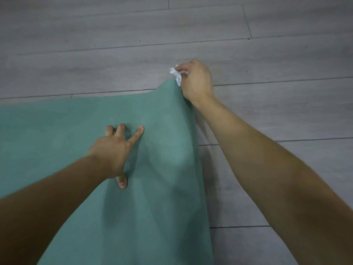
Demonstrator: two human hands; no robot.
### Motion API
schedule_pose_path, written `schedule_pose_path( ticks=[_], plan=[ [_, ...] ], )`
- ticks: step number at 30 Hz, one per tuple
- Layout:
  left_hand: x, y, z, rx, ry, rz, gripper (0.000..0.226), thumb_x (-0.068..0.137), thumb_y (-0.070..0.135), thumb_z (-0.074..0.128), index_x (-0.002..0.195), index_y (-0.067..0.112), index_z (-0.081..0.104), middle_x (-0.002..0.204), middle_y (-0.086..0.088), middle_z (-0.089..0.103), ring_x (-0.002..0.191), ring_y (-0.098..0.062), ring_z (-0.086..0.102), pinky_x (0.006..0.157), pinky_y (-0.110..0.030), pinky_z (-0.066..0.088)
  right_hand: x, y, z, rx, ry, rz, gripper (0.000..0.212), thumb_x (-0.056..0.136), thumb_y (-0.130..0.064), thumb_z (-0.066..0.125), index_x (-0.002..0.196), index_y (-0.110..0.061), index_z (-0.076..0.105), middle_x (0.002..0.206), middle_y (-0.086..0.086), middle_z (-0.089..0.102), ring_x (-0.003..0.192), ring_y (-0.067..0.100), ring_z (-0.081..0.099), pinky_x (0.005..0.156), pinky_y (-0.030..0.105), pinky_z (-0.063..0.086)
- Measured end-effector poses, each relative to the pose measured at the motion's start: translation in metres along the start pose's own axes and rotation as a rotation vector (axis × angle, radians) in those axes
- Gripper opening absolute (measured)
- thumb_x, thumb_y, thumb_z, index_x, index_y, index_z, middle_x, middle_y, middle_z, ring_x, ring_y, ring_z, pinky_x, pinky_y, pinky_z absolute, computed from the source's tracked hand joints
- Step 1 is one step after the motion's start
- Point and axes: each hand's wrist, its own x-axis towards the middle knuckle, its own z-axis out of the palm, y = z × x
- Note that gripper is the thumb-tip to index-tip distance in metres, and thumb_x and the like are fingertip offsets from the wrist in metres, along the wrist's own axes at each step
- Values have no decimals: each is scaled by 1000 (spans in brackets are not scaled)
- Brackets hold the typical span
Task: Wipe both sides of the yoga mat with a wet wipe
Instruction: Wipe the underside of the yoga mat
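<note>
My right hand (195, 81) pinches the crumpled white wet wipe (175, 74) and the far right corner of the green yoga mat (162, 169), lifting it (it peaks there). My left hand (114, 150) presses flat, fingers spread, on the mat, which lies across the grey plank floor (114, 44).

A green yoga mat (95, 131) lies on a grey plank floor (133, 44). The left hand (112, 150) presses on the mat's middle with fingers spread, thumb pointing back toward the person. At the mat's far right corner, raised off the floor, the right hand (196, 81) pinches that corner together with a crumpled white wet wipe (176, 74), which sticks out of the grip on the hand's left.
</note>
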Motion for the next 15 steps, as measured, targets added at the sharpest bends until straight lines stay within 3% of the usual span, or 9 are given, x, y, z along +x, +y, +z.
schedule_pose_path(
  ticks=[2,4,8,10,12,15],
  plan=[
    [-1,0,-1,-12,-4,-5,183,32,63,102,159,41,-29,155,-13,12,144,-39,24,102,-51,55,17,-6,7,-35,-87,46,18,96,-24,69,108,-19,82,108,8,78,102,26,72,87,29,54],
    [-1,0,0,-19,-6,-3,183,34,61,102,160,40,-28,156,-14,10,146,-40,22,103,-51,55,-5,-7,5,-114,-45,-17,20,93,-13,66,104,-20,82,107,5,75,104,26,68,83,26,48],
    [1,-1,1,-25,-1,-1,182,34,60,103,160,40,-27,156,-14,9,146,-41,21,104,-52,54,-91,4,-6,-53,17,-254,31,79,10,62,91,-13,78,100,2,70,96,30,62,81,37,50],
    [1,-2,1,-23,1,-1,182,35,60,103,160,40,-28,157,-14,9,146,-41,21,104,-53,54,-83,0,-7,-41,21,-223,41,85,8,61,117,-14,75,109,6,70,103,31,60,85,38,51],
    [0,-1,0,-15,2,-7,181,36,60,103,160,40,-28,158,-14,9,147,-41,21,105,-52,54,-41,-11,5,-91,-32,-160,59,90,5,57,146,-15,57,123,13,63,111,31,56,91,38,48],
    [-3,1,-1,-20,4,-25,181,37,59,103,160,40,-29,158,-14,8,148,-41,19,104,-51,55,-9,-27,28,-337,-277,-202,43,94,2,51,134,-8,66,126,17,56,119,37,55,95,41,51]
  ],
)
